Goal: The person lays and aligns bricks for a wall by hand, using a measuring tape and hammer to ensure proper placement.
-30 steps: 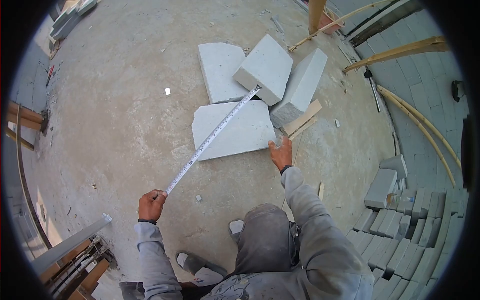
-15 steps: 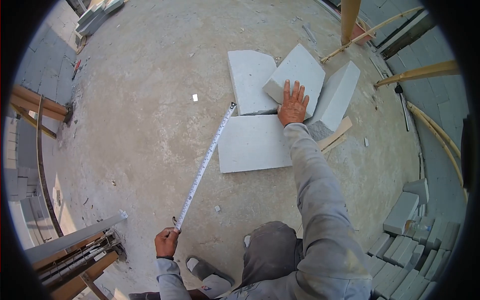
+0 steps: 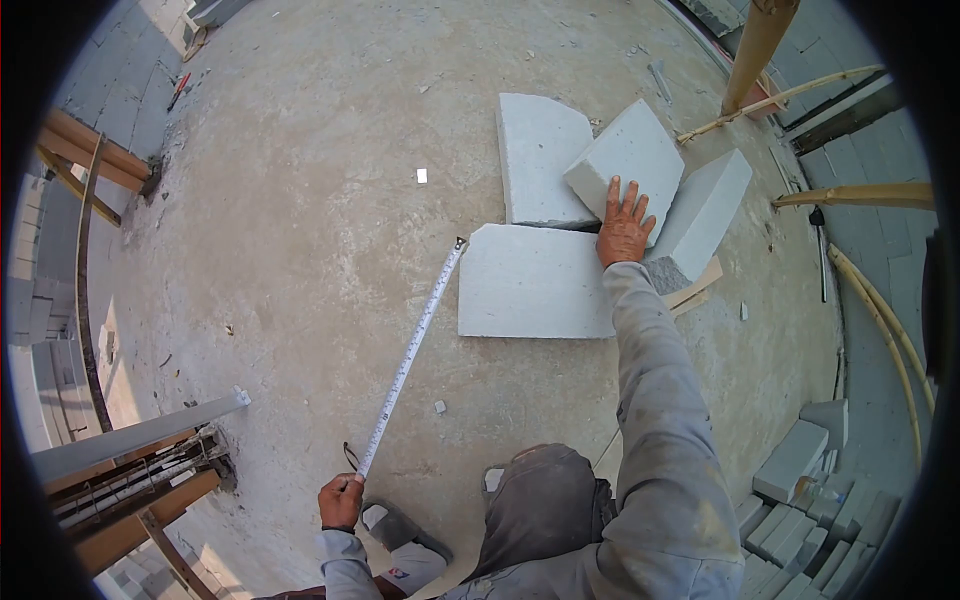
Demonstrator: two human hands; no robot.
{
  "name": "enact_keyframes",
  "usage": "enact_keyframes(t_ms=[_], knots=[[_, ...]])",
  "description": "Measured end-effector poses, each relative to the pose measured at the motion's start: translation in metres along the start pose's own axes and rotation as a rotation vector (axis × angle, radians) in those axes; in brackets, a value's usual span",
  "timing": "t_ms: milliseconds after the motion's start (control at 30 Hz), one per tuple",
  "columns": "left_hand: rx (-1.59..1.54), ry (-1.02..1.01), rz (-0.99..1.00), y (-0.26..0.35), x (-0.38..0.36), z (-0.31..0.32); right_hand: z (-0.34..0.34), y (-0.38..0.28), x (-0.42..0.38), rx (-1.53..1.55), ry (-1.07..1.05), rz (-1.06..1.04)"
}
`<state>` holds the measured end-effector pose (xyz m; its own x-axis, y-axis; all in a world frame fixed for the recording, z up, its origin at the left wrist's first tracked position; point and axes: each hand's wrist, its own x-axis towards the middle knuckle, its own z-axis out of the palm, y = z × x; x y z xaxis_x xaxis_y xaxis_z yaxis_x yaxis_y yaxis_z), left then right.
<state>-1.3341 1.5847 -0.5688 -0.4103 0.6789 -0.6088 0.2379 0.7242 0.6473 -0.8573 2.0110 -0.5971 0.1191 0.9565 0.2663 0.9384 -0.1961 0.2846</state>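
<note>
My left hand (image 3: 341, 502) is closed around the near end of a tape measure (image 3: 408, 360); its case is hidden in the hand. The white blade runs out forward, its hooked tip beside the upper left corner of a flat, pale block (image 3: 535, 285). My right hand (image 3: 625, 225) lies with fingers spread on a tilted block (image 3: 640, 145), which leans over its neighbours. Behind the flat block lies another one with a cut corner (image 3: 543, 155). A fourth block (image 3: 705, 215) stands on edge to the right of my right hand.
Wood pieces (image 3: 697, 287) lie beside the blocks. Stacked blocks (image 3: 800, 500) fill the lower right. Wooden poles (image 3: 850, 196) stand along the right wall. At lower left are a metal bar (image 3: 150, 432) and timber. Small chips dot the concrete floor (image 3: 300, 250).
The tape's tip has shifted left and towards me relative to the blocks, away from the seam between two of them. My right hand stays on the tilted block. The camera view has shifted.
</note>
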Motion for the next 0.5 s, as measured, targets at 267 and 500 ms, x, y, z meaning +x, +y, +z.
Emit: enact_keyframes(t_ms=[267,500], knots=[[-0.015,-0.058,0.003,0.034,0.000,0.000,-0.006,0.002,0.004,0.010,0.030,-0.014],[-0.066,-0.037,0.008,0.037,-0.015,-0.012,-0.064,0.015,0.039,-0.182,-0.098,-0.108]])
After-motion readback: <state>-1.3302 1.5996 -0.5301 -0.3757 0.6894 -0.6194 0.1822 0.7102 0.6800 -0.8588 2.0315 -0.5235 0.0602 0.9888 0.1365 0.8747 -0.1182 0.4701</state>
